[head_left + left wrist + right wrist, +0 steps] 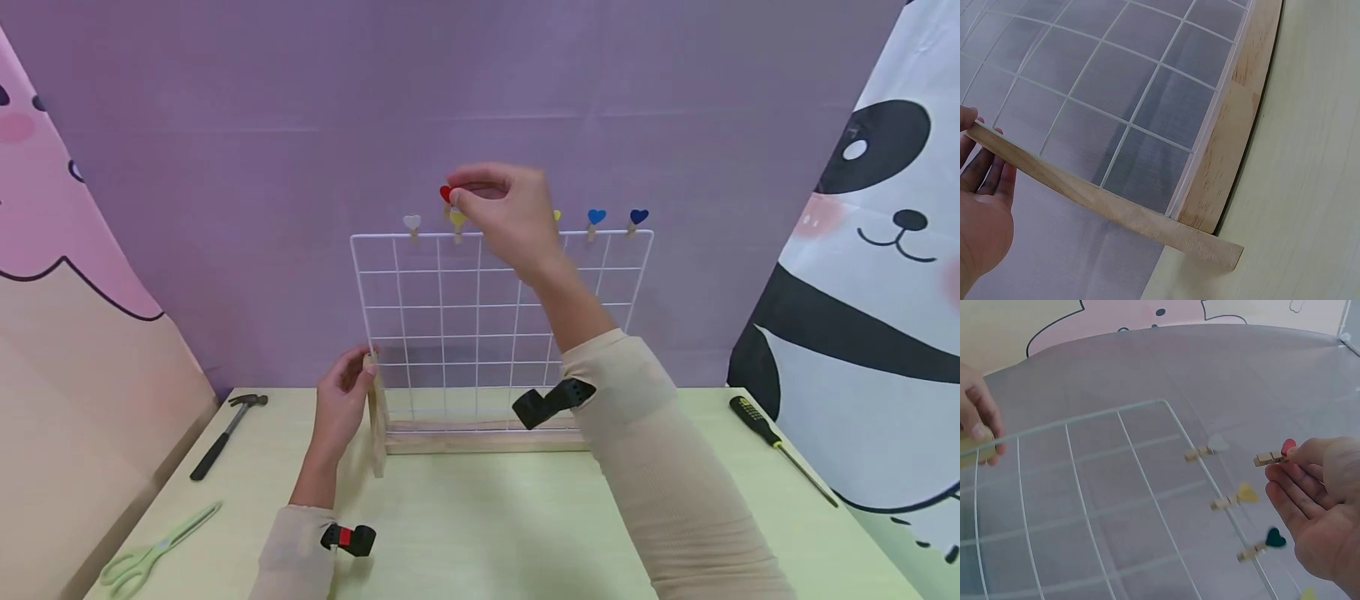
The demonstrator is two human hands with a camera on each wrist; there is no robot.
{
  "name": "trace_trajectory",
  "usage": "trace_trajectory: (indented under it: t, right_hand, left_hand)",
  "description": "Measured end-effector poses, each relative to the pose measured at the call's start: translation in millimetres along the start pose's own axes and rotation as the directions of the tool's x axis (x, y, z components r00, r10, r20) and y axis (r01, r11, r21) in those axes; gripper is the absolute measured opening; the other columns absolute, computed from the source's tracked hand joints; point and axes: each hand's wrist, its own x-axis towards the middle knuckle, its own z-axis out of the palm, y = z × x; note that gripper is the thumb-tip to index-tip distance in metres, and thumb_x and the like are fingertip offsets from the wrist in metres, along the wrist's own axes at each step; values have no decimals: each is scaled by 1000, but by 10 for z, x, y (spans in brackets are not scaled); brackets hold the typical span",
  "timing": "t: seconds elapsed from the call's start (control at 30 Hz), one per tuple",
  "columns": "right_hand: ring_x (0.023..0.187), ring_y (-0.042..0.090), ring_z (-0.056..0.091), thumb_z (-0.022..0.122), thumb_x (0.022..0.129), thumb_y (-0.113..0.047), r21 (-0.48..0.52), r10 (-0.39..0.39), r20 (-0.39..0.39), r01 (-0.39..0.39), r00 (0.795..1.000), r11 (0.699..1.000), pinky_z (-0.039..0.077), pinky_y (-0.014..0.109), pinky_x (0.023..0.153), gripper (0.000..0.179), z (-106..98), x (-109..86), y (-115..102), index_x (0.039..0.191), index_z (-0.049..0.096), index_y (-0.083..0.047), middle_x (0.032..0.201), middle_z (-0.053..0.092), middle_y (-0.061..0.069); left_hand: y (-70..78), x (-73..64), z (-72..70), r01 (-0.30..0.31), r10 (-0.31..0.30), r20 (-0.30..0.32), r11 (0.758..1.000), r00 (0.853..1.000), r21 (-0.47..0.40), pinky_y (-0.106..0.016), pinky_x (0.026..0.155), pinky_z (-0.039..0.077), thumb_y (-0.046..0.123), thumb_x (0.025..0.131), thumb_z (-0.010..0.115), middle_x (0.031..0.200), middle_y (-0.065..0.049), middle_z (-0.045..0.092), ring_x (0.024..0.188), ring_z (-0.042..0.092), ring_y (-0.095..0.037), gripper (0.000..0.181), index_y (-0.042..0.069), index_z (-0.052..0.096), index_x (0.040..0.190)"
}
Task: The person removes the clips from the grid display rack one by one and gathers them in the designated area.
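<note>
My right hand (517, 221) is raised over the top of a white wire grid (477, 336), pinching a small wooden clothespin with a red heart (1267, 458) by its heart end. The pin is apart from the grid in the right wrist view. Heart clothespins sit along the top wire: white (412, 222), yellow (457, 218), dark green (1275, 538), a second yellow (557, 215), light blue (596, 217) and dark blue (638, 217). My left hand (343, 400) grips the upper end of the stand's left wooden post (1097, 199), thumb on one side and fingers on the other.
The grid stands upright in a wooden base (480, 447) at the table's far side. A black-handled hammer (228, 436) and green scissors (161, 546) lie on the left of the table (465, 525). A screwdriver (780, 448) lies near the right edge. A purple backdrop (247, 208) hangs behind.
</note>
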Motion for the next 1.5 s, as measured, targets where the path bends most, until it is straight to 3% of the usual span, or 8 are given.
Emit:
trace_trajectory:
  t: [0.27, 0.4, 0.67, 0.9, 1.13, 1.5]
  right_hand:
    - [95, 16, 77, 70, 93, -5, -23, -20, -39, 19, 999, 1000, 59, 19, 84, 20, -355, -114, 60, 111, 77, 0, 98, 80, 4]
    - [93, 13, 77, 71, 93, -8, -84, -32, -45, 28, 998, 996, 59, 18, 85, 20, -536, -205, 97, 111, 78, -1, 98, 80, 1]
    - [88, 5, 76, 73, 94, -9, -131, -17, -54, 10, 998, 991, 58, 15, 85, 23, -933, -500, 245, 114, 76, 2, 94, 79, -9]
    - [94, 0, 74, 72, 97, -13, -208, -10, -56, -2, 998, 978, 55, 11, 88, 27, -1270, -779, 463, 120, 73, 0, 98, 76, -17]
    - [96, -4, 72, 69, 100, -20, -326, 37, -75, -59, 997, 943, 52, 7, 89, 30, -1556, -1055, 655, 123, 72, -2, 97, 74, -26]
    - [98, -7, 66, 66, 102, -29, -424, 144, -103, -174, 984, 889, 51, 4, 85, 34, -1861, -1526, 1017, 127, 71, -7, 101, 73, -26]
  left_hand:
    - [-3, 7, 28, 25, -25, 9, 1000, 1000, -5, -6, 97, 48, 11, 104, 60, 140, -18, 64, 113, 61, -1, 36, 6, 60, 140]
    - [4, 9, 44, 20, -20, 8, 1000, 1000, -5, -6, 97, 47, 11, 105, 60, 141, -20, 63, 114, 61, -1, 36, 6, 60, 140]
    - [7, 23, 51, 31, -31, 15, 999, 999, -10, -7, 98, 48, 10, 105, 59, 141, -19, 62, 119, 60, -7, 36, 6, 59, 140]
    - [1, 27, 48, 37, -37, 19, 999, 999, -13, -8, 103, 46, 11, 105, 59, 142, -13, 63, 133, 58, -20, 36, 6, 59, 140]
    - [-7, 46, 41, 18, -17, 25, 999, 1000, -34, -8, 103, 46, 8, 105, 58, 143, -16, 63, 126, 59, -6, 35, 3, 59, 140]
    - [28, 20, 47, 32, -32, 27, 999, 999, -17, -10, 104, 46, 11, 105, 58, 142, -12, 64, 135, 58, -23, 35, 6, 59, 140]
